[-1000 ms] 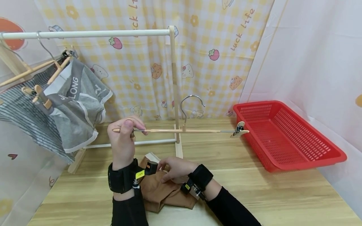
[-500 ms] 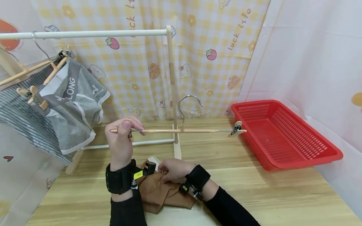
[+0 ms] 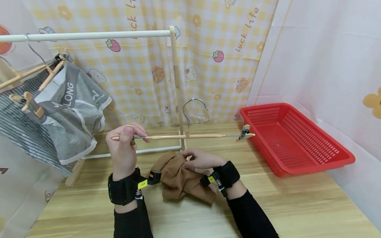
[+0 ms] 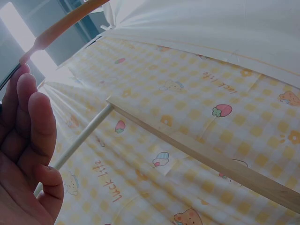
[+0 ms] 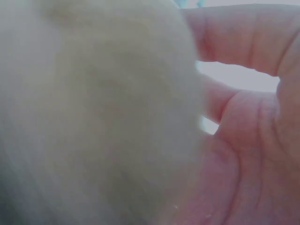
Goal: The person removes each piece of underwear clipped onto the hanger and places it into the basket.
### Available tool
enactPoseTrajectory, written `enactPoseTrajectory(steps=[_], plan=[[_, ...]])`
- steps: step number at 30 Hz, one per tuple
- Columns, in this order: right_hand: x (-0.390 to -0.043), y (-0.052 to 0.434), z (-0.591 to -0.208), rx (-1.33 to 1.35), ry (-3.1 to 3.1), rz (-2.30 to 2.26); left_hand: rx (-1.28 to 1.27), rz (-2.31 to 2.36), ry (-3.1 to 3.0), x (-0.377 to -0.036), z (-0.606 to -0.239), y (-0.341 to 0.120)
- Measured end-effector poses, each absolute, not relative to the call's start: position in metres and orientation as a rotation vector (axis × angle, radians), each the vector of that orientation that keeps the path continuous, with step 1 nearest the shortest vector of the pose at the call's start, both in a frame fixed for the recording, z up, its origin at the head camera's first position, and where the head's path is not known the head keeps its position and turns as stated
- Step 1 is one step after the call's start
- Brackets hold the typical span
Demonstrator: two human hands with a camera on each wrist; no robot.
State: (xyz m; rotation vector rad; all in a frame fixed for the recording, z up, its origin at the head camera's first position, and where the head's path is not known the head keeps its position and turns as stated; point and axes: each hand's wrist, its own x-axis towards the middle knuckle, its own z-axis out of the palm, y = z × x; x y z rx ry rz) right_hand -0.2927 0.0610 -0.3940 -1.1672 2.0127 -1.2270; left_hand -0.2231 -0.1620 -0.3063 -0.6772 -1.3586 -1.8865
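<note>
Your left hand (image 3: 123,149) pinches the tan hanger (image 3: 202,136), partly covering one end; your right hand (image 3: 206,159) pinches crumpled brown cloth (image 3: 187,181), some fingertips hidden.

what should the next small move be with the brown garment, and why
Probably lift the brown garment toward the clip hanger: the right-hand grip holds the garment, the left-hand grip holds the hanger, and its right clip carries no cloth.

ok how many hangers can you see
3: a held hanger in the left hand, a rail hanger with gray shorts, a far-left hanger above striped cloth. More may be hidden.
</note>
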Motion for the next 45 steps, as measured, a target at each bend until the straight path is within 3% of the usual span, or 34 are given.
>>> enactPoseTrajectory(steps=[17,31,45], plan=[[-0.288,0.114,-0.358,-0.906,2.181,-1.419,-0.684,-1.884,-1.375,-0.224,-0.305,-0.163],[-0.289,0.118,-0.356,-0.733,2.266,-1.401,-0.686,-1.878,-1.371,-0.224,-0.305,-0.163],[-0.288,0.118,-0.357,-0.725,2.262,-1.417,-0.676,-1.886,-1.37,-0.223,-0.306,-0.164]])
